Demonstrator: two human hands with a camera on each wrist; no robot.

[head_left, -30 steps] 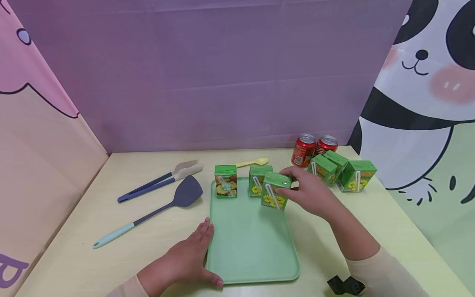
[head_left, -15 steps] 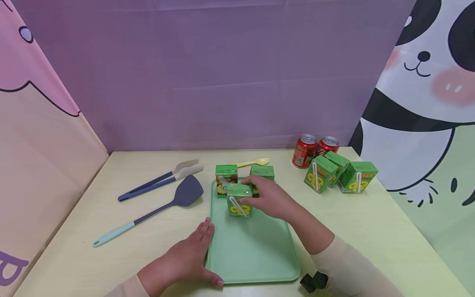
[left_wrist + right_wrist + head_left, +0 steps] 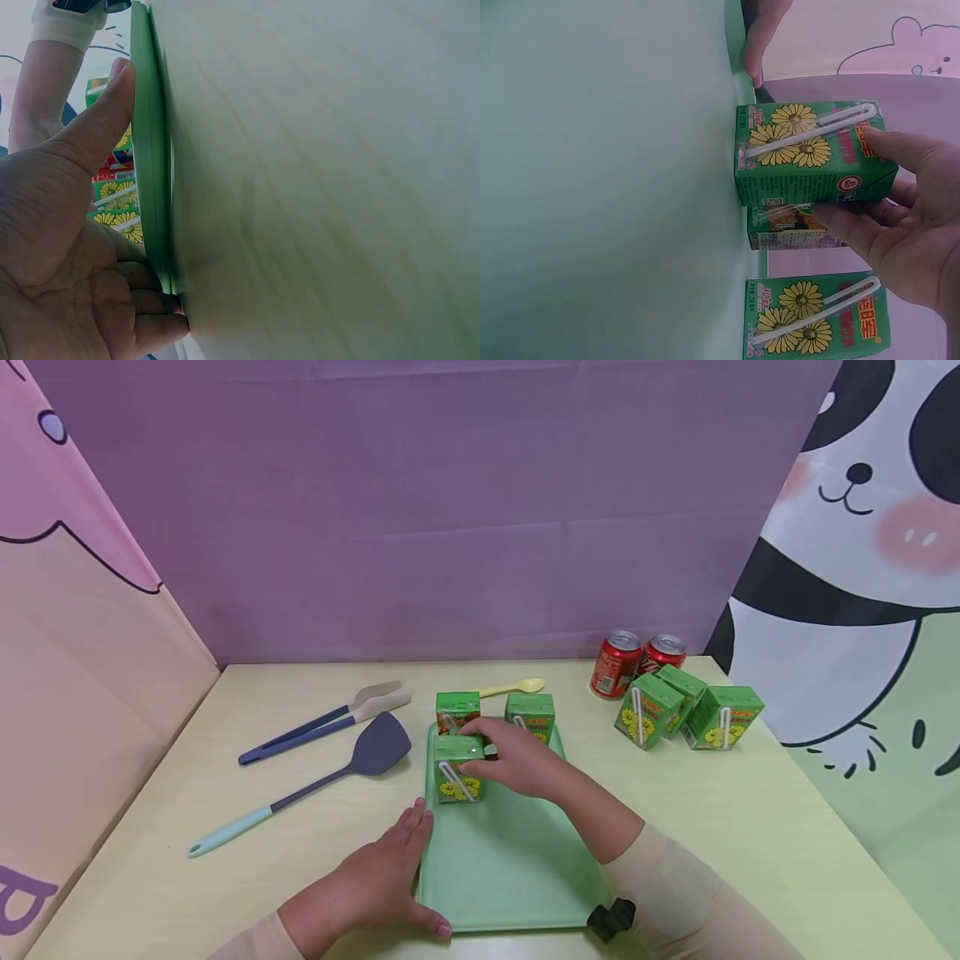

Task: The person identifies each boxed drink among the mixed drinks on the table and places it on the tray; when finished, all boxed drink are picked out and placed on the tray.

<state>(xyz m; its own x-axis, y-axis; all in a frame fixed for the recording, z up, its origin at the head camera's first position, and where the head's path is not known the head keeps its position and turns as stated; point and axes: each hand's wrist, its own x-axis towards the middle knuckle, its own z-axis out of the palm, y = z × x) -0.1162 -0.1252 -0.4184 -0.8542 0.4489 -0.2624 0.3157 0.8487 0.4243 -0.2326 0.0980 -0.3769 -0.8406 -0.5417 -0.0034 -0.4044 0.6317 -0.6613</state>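
Note:
My right hand [image 3: 517,760] grips a green juice box [image 3: 459,772] with yellow flowers and a white straw, thumb on the front and fingers behind. It stands upright at the left side of the pale green tray [image 3: 517,868]; its base looks on or very near the tray surface [image 3: 615,180]. Just behind it is a juice box with a brown print [image 3: 458,703], partly hidden. Another flowered juice box [image 3: 531,708] stands at the tray's far right, partly behind my right hand. My left hand [image 3: 375,877] rests against the tray's left edge, fingers extended, thumb [image 3: 101,124] at the near corner.
Several green juice boxes [image 3: 723,718] and two red cans [image 3: 617,667] stand at the back right. Left of the tray lie a dark spatula [image 3: 381,747] and two blue-handled utensils [image 3: 300,743]. A yellow spoon [image 3: 517,687] lies behind the tray.
My right hand has carried the flowered juice box leftward from the tray's far right to its left side, in front of the brown-printed box. My left hand has stayed in place.

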